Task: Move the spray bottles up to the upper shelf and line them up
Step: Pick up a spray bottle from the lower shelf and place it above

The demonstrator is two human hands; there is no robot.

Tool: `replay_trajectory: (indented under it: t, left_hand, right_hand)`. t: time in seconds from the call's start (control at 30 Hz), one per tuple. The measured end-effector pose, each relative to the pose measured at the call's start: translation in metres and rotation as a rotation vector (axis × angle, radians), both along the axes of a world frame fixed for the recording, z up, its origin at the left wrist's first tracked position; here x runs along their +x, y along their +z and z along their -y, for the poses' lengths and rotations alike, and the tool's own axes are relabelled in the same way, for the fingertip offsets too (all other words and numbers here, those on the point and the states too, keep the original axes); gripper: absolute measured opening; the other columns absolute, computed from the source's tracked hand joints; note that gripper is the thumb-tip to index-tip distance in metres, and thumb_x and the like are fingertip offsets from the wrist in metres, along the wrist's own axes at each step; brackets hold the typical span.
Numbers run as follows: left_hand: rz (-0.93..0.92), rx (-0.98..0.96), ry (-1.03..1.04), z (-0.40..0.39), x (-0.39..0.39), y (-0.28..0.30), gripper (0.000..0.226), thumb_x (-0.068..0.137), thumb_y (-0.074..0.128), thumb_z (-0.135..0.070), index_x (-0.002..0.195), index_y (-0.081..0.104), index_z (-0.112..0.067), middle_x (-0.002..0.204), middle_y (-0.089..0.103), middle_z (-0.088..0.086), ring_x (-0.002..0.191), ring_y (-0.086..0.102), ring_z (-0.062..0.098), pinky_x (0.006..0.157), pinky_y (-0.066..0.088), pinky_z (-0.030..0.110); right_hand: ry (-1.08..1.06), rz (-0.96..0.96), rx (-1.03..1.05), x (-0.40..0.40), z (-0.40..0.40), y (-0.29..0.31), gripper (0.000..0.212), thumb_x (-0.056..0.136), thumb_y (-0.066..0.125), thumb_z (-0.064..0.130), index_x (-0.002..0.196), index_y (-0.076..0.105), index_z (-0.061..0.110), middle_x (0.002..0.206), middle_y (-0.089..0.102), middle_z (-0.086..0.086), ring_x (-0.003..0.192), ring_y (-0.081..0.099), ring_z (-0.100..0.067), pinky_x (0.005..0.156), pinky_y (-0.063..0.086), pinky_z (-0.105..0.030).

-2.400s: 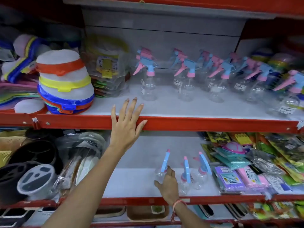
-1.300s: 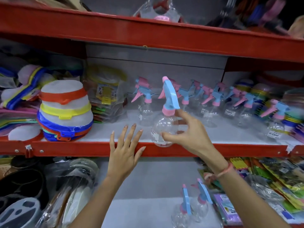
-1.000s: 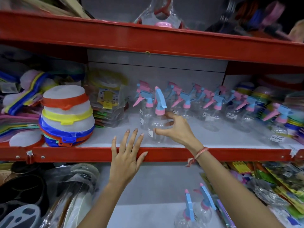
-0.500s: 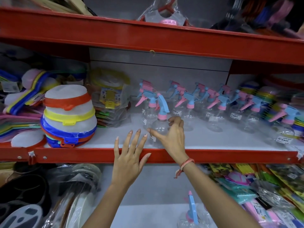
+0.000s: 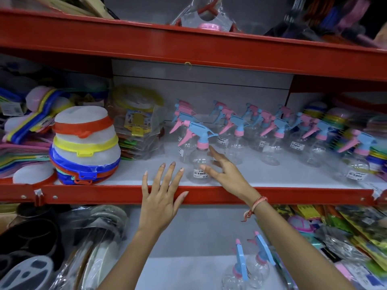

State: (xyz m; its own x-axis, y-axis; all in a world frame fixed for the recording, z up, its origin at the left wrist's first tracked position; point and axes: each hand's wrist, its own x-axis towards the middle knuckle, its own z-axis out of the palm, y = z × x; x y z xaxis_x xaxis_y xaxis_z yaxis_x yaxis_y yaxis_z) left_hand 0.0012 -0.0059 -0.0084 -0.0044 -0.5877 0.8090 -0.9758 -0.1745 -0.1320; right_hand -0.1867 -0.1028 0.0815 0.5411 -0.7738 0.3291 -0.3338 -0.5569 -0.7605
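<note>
A clear spray bottle with a blue and pink trigger head stands upright near the front of the upper shelf, nozzle pointing left. My right hand is just to its right with fingers spread, fingertips at or very near the bottle. My left hand lies flat and open over the shelf's red front edge. Behind, several more spray bottles stand in rows along the shelf. Two spray bottles stand on the lower shelf.
A stack of round lidded containers and packaged goods fill the shelf's left side. Colourful packets crowd the lower shelf's right, dark bagged items its left. A red shelf beam runs overhead.
My right hand carried a bottle from the lower shelf up to the upper shelf, set it down in front of the left row, turned its nozzle left, then opened its grip.
</note>
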Motion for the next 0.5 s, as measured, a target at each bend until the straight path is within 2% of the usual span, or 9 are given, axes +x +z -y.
replay_trajectory:
  t: [0.1, 0.17, 0.27, 0.37, 0.5]
  left_hand:
    - [-0.009, -0.001, -0.009, -0.001, -0.001, 0.0, 0.059, 0.101, 0.027, -0.053, 0.152, 0.031, -0.022, 0.158, 0.035, 0.006, 0.145, 0.032, 0.028, 0.115, 0.022, 0.058]
    - [-0.014, -0.005, -0.01, -0.002, -0.002, 0.0, 0.059, 0.102, 0.028, -0.053, 0.152, 0.031, -0.022, 0.158, 0.035, 0.007, 0.145, 0.033, 0.029, 0.116, 0.021, 0.058]
    - [-0.023, -0.002, -0.014, -0.002, -0.002, -0.001, 0.059, 0.102, 0.028, -0.052, 0.152, 0.03, -0.021, 0.158, 0.035, 0.007, 0.145, 0.032, 0.029, 0.116, 0.021, 0.059]
    - [-0.039, -0.008, -0.009, -0.002, -0.004, -0.003, 0.059, 0.102, 0.031, -0.051, 0.152, 0.029, -0.02, 0.158, 0.035, 0.008, 0.145, 0.032, 0.03, 0.116, 0.02, 0.06]
    - [-0.057, -0.009, -0.014, -0.003, -0.006, -0.004, 0.058, 0.103, 0.032, -0.05, 0.152, 0.029, -0.02, 0.158, 0.035, 0.008, 0.145, 0.032, 0.031, 0.116, 0.019, 0.061]
  right_hand:
    - [-0.111, 0.183, -0.084, -0.007, -0.022, -0.009, 0.08, 0.084, 0.066, 0.047, 0.15, 0.029, 0.025, 0.155, 0.035, 0.004, 0.142, 0.035, -0.008, 0.111, 0.038, -0.029]
    - [-0.2, 0.318, -0.215, -0.017, -0.043, -0.019, 0.066, 0.085, 0.069, 0.038, 0.142, 0.042, 0.02, 0.142, 0.046, 0.004, 0.133, 0.045, -0.009, 0.106, 0.043, -0.027]
    - [-0.327, 0.427, -0.392, -0.038, -0.072, -0.047, 0.046, 0.085, 0.072, 0.025, 0.125, 0.053, 0.012, 0.122, 0.054, 0.0, 0.115, 0.056, -0.019, 0.095, 0.05, -0.036]
    - [-0.421, 0.404, -0.418, -0.061, -0.092, -0.097, 0.045, 0.082, 0.073, 0.025, 0.12, 0.055, 0.008, 0.116, 0.053, -0.003, 0.108, 0.054, -0.019, 0.093, 0.047, -0.033]
    - [-0.491, 0.218, -0.237, -0.093, -0.11, -0.181, 0.06, 0.075, 0.072, 0.038, 0.125, 0.049, 0.014, 0.124, 0.051, -0.001, 0.116, 0.05, -0.022, 0.098, 0.045, -0.043]
